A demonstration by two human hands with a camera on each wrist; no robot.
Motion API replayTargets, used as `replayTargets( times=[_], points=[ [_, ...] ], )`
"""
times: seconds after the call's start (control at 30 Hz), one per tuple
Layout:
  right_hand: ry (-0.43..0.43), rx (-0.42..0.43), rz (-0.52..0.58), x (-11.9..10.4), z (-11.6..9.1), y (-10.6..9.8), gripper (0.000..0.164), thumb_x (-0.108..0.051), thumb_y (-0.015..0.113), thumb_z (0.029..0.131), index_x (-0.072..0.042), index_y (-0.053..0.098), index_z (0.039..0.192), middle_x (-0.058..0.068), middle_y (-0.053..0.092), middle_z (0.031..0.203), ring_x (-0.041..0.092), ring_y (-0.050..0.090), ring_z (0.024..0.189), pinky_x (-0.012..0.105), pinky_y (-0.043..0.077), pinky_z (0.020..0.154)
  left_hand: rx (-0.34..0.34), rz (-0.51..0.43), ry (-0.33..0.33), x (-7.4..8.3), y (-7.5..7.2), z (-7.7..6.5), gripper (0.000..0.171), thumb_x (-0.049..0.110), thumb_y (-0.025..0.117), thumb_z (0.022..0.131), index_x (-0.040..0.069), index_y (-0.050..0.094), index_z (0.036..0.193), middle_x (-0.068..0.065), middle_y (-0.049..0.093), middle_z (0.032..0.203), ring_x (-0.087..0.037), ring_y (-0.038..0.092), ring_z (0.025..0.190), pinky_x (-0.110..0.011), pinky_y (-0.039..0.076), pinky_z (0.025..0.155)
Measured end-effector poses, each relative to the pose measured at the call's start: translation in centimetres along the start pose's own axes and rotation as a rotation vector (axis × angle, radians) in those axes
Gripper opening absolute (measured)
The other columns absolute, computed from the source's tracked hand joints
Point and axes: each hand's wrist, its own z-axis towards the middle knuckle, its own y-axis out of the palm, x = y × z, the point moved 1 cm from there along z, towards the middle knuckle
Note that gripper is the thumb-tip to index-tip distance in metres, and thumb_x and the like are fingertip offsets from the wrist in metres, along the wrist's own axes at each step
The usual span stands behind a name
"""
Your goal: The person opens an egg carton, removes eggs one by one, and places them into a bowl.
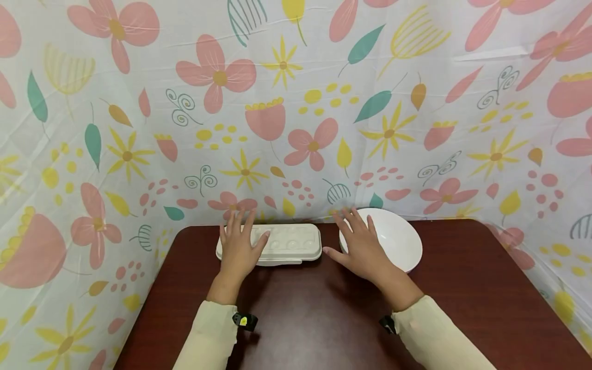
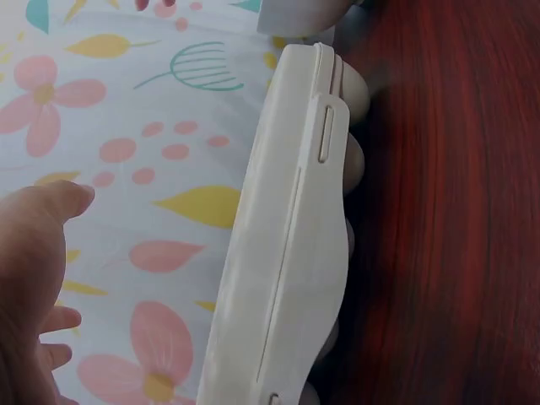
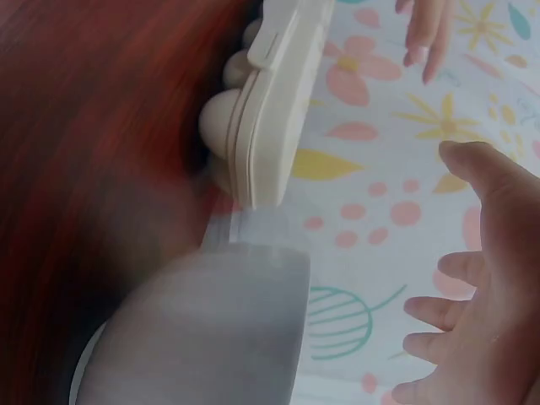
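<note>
A cream plastic egg box [image 1: 293, 242] lies lengthwise near the back edge of the table, its lid down. In the left wrist view its front latch strip [image 2: 316, 219] and rounded egg cups underneath show. My left hand [image 1: 240, 252], fingers spread, overlaps the box's left end in the head view. To the right stands a white bowl [image 1: 399, 239], its smooth outer wall [image 3: 211, 329] visible in the right wrist view. My right hand [image 1: 363, 252] is spread in front of the bowl's left side. Neither hand holds anything.
The dark red-brown wooden table [image 1: 296, 318] has rounded back corners. A white cloth with flower prints [image 1: 314, 149] hangs close behind and along both sides. A narrow strip of table separates the egg box from the bowl. A dark strap [image 1: 245, 321] circles my left wrist.
</note>
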Motion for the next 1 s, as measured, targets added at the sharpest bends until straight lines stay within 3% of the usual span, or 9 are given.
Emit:
replayTargets(
  times=[0.23, 0.5, 0.73, 1.0],
  points=[
    [-0.057, 0.004, 0.007, -0.9, 0.1, 0.8, 0.080, -0.046, 0.073, 0.090, -0.011, 0.040, 0.154, 0.019, 0.044, 0.154, 0.044, 0.027, 0.151, 0.073, 0.017, 0.117, 0.015, -0.029, 0.032, -0.8, 0.5, -0.5, 0.071, 0.047, 0.059, 0.100, 0.011, 0.036, 0.156, -0.017, 0.041, 0.153, -0.040, 0.029, 0.150, -0.067, 0.023, 0.119],
    [-0.116, -0.014, 0.071, -2.2, 0.4, 1.5, 0.080, -0.043, 0.073, 0.090, -0.009, 0.039, 0.155, 0.018, 0.041, 0.157, 0.045, 0.028, 0.151, 0.071, 0.021, 0.118, 0.071, -0.067, -0.015, -2.6, 0.6, -1.4, 0.065, 0.039, 0.061, 0.100, 0.019, 0.037, 0.157, -0.017, 0.040, 0.155, -0.042, 0.028, 0.149, -0.068, 0.024, 0.117],
    [-0.194, -0.019, 0.153, -3.1, 0.7, 2.3, 0.078, -0.033, 0.074, 0.091, -0.005, 0.038, 0.155, 0.019, 0.044, 0.153, 0.040, 0.036, 0.148, 0.057, 0.035, 0.117, 0.125, -0.092, -0.136, -4.3, 0.5, -2.2, 0.065, 0.033, 0.061, 0.100, 0.015, 0.037, 0.157, -0.020, 0.040, 0.155, -0.045, 0.025, 0.150, -0.072, 0.024, 0.113],
    [-0.145, -0.098, 0.171, -4.1, 1.0, 3.4, 0.075, -0.037, 0.070, 0.094, -0.008, 0.039, 0.155, 0.019, 0.038, 0.160, 0.040, 0.034, 0.150, 0.055, 0.038, 0.116, 0.153, -0.157, -0.249, -5.9, 0.4, -3.0, 0.064, 0.030, 0.061, 0.100, 0.012, 0.037, 0.157, -0.026, 0.035, 0.155, -0.047, 0.019, 0.152, -0.072, 0.022, 0.115]
  ],
)
